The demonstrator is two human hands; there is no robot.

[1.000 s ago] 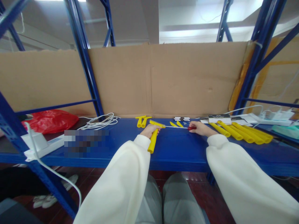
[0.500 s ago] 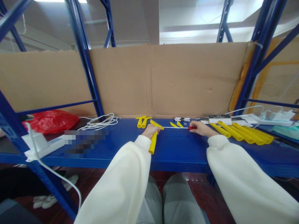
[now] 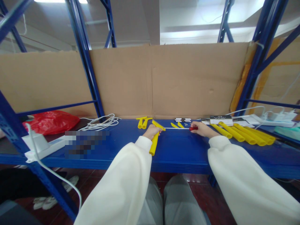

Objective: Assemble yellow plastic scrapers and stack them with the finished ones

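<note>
My left hand (image 3: pixel 152 132) is closed around a yellow T-shaped tool (image 3: pixel 153 146), its tube handle slanting down toward the table's front edge. My right hand (image 3: pixel 199 129) grips the red handle of a screwdriver (image 3: pixel 193 128). The long metal shaft lies level and reaches left to the yellow crosspiece in my left hand; whether the tip sits in a screw is too small to tell. Beyond the shaft are two flat yellow pieces (image 3: pixel 173 125) and some tiny metal parts (image 3: pixel 186 124), perhaps screws. Two more yellow T-shaped tools (image 3: pixel 142 123) lie behind my left hand.
Several yellow tubes (image 3: pixel 243 134) lie right of my right hand on the blue table (image 3: pixel 178 153). Small black-and-white items (image 3: pixel 182 120) rest at the back by the cardboard wall (image 3: pixel 199 81). At left are a power strip (image 3: pixel 50 147), coiled white cable (image 3: pixel 105 122) and red bag (image 3: pixel 55 122).
The yellow tool and the screwdriver have shifted very slightly to the right and down. Both hands keep their holds, and the rest looks the same.
</note>
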